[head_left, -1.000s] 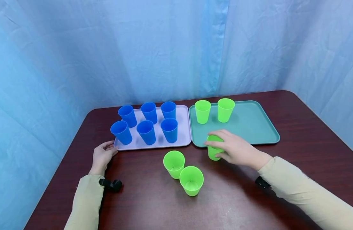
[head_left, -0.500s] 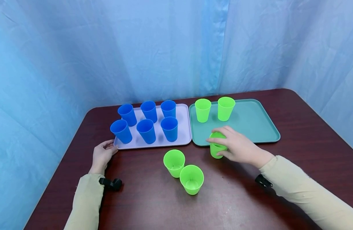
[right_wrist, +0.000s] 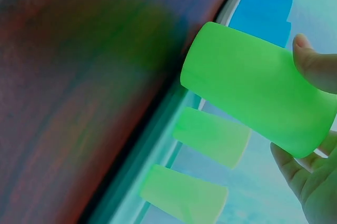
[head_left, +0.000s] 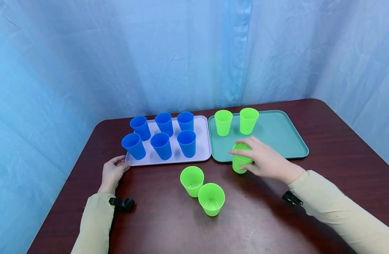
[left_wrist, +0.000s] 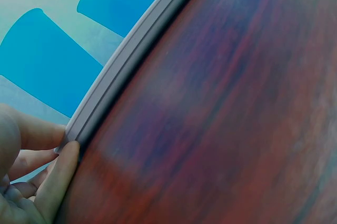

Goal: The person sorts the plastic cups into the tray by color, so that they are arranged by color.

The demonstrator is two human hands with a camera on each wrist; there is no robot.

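Note:
My right hand (head_left: 259, 160) grips a green cup (head_left: 239, 164) by its rim, lifted over the front edge of the teal tray (head_left: 277, 135). In the right wrist view the same cup (right_wrist: 258, 89) hangs above the table with my fingers (right_wrist: 313, 68) curled round its top. Two green cups (head_left: 223, 122) stand upright at the tray's back left. Two more green cups (head_left: 192, 180) stand on the table in front. My left hand (head_left: 113, 171) rests on the table with fingertips (left_wrist: 63, 158) touching the front left corner of the lilac tray (head_left: 203, 148), which carries several blue cups (head_left: 161, 144).
The dark brown table (head_left: 261, 218) has rounded corners and blue curtain (head_left: 181, 53) close behind and on both sides. The teal tray's right half is bare. Black wrist straps (head_left: 121, 204) sit on both sleeves.
My right hand has lifted the green cup off the table and carried it a little back and right, over the teal tray's front edge. The left hand has not moved.

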